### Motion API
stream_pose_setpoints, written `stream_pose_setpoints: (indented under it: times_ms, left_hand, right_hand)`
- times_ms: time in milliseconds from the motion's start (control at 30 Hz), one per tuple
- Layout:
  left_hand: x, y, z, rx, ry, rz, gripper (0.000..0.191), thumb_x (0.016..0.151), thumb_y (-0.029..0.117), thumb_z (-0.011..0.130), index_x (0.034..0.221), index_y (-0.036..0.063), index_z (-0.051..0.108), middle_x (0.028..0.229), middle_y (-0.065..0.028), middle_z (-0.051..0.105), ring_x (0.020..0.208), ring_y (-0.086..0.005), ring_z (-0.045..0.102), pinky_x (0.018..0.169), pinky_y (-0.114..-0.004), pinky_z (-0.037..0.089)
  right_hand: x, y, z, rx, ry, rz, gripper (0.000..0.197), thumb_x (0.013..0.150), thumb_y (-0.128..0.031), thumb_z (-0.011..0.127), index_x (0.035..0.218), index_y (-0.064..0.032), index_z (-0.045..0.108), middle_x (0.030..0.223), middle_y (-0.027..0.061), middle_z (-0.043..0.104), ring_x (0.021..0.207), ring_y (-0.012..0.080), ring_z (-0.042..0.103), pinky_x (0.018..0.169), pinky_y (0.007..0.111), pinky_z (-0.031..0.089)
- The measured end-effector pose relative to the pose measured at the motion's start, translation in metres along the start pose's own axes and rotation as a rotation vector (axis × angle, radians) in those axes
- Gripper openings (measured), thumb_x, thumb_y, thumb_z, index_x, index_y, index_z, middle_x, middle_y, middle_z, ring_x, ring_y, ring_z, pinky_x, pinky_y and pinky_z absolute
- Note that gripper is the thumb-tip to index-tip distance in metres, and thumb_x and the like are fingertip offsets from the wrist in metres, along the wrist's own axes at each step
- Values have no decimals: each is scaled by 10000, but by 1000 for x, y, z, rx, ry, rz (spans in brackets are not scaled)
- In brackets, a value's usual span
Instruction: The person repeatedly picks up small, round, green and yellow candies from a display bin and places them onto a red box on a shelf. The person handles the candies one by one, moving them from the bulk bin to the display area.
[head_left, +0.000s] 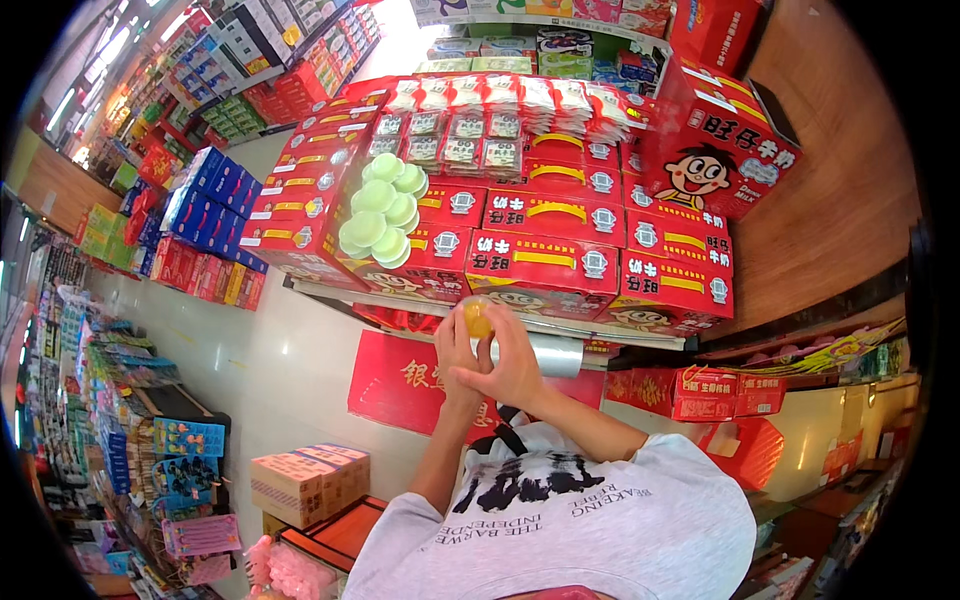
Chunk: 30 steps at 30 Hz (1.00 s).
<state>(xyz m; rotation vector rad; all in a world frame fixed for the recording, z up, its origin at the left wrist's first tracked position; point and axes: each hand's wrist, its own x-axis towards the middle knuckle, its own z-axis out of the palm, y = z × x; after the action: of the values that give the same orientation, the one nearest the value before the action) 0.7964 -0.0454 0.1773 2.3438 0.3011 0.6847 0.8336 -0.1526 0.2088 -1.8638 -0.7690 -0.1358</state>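
My left hand (455, 352) and my right hand (510, 356) meet in front of the red display, their fingers closed around a small, round yellow container (478, 317). Its top looks see-through; what is inside cannot be made out. Just beyond my hands stand red milk gift boxes (544, 259) with yellow handles. A cluster of pale green round cups or lids (379, 210) lies on the boxes at the left. Behind it sit rows of small packets (461, 142), with white-and-red pouches (499, 91) at the back.
Another red milk box (724, 142) stands raised at the right. A silvery cylinder (559, 355) shows under the display edge, above a red floor mat (390, 382). Cartons (311, 480) stand at lower left, blue boxes (214, 199) farther left. Red boxes (697, 394) are at right.
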Motion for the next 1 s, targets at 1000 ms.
stream_pose_setpoints:
  times_ms: [1000]
  left_hand:
    - [215,-81,82,118,2,1,449,835,149,653,1207,-54,505,1210,-236,519,1143,-411,492,954,-473,430]
  right_hand:
    - [211,110,58,-20,-11,114,805,735,-354,773,1312,64,399,1392,331,373,1239,477,445,1019,490,413]
